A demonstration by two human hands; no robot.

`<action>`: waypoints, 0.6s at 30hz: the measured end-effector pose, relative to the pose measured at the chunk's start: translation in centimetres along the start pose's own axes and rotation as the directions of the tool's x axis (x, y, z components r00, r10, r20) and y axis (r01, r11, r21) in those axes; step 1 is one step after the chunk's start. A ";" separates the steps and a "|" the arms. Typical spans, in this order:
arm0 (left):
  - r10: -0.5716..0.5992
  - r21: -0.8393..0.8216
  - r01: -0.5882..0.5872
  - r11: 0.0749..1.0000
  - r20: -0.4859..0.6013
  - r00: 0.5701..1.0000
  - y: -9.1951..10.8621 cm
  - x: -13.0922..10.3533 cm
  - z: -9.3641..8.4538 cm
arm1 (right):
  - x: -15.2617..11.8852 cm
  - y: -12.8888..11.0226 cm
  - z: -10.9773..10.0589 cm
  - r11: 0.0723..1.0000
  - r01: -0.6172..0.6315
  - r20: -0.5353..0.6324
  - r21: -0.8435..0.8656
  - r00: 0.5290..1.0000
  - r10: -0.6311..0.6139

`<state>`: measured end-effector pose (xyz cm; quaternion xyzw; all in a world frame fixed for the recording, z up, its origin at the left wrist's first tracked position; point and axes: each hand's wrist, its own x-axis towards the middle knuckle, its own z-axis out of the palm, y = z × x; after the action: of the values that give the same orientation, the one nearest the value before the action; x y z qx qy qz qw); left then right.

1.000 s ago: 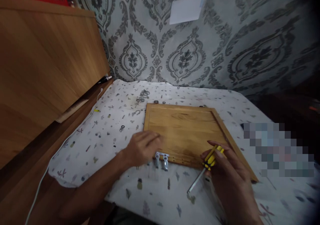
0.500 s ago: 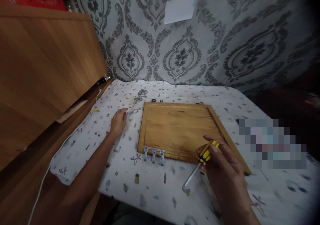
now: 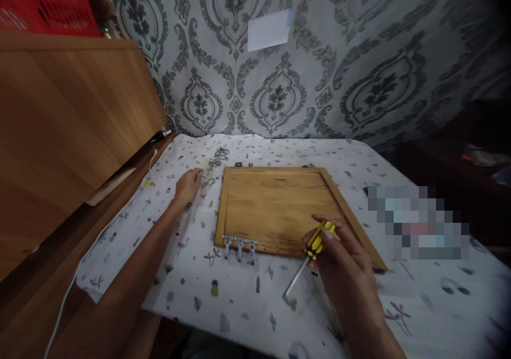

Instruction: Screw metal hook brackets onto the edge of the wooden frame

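My right hand [image 3: 347, 266] grips the yellow-and-black handle of a screwdriver [image 3: 320, 238] over the board's near edge. Its shaft points down and left toward the cloth. My left hand [image 3: 188, 188] lies on the cloth left of the board, its fingers bent and drawn together at the tips; whatever is between them is hidden. Close to these fingertips is a curved metal hook [image 3: 209, 182]. The framed wooden board [image 3: 275, 202] lies flat, with several metal hooks [image 3: 239, 248] in a row at its near left corner, jutting past the edge.
Loose metal pieces [image 3: 221, 157] lie behind my left hand. A patterned white cloth [image 3: 235, 316] covers the table. A wooden cabinet [image 3: 80, 114] stands left, with a red basket [image 3: 59, 8] on top. A white cable [image 3: 75, 271] runs along the left edge. A blurred-out item [image 3: 419, 223] lies right.
The view has shifted slightly, so the board and hands appear further left. My left fingers look more curled than before. My right hand keeps hold of the screwdriver at about the same angle.
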<state>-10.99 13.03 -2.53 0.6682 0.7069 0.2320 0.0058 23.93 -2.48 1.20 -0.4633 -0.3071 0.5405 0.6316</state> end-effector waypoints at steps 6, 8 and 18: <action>0.060 0.019 -0.061 0.998 0.054 0.997 0.5 3.4 0.4 | 0.0 0.0 -0.1 1.000 0.018 0.004 -0.015 1.000 -0.018; 0.075 0.027 -0.078 0.997 0.082 0.994 0.6 4.1 0.7 | 0.0 0.0 -0.1 1.000 0.013 -0.001 -0.010 1.000 -0.013; 0.110 0.068 -0.123 0.990 0.173 0.979 0.4 5.7 0.9 | 0.0 0.2 -0.2 1.000 0.016 0.006 0.010 1.000 -0.016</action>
<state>-10.94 18.72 -1.53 0.7254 0.6720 0.1467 0.0261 24.00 -2.49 0.90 -0.4561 -0.3099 0.5383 0.6373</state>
